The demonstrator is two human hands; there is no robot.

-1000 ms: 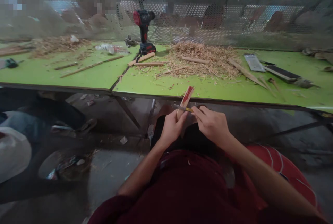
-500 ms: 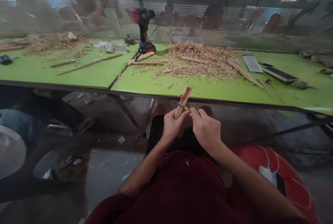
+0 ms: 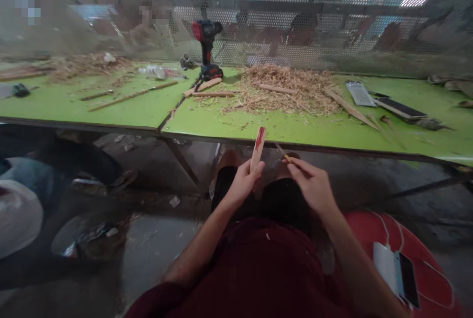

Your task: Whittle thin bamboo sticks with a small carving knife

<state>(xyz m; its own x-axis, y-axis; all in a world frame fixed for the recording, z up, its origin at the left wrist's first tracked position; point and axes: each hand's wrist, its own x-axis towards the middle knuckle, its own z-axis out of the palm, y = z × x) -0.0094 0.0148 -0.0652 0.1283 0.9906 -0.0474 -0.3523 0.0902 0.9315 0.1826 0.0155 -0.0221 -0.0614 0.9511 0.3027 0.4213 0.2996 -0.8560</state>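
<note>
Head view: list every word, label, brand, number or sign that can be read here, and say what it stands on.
No text can be read anywhere in this frame.
Cordless drill: any brand marking on its red and black body is too small and blurred to read.
Flat grey packet on the green table: no legible print.
Phone on the red seat: screen dark, no text.
Wooden piece in the left hand: red marks only, no letters.

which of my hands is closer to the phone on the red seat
Right. Your right hand, holding a small knife, is up and left of the phone. Your left hand, gripping the wooden stick, is farther left still.
</note>
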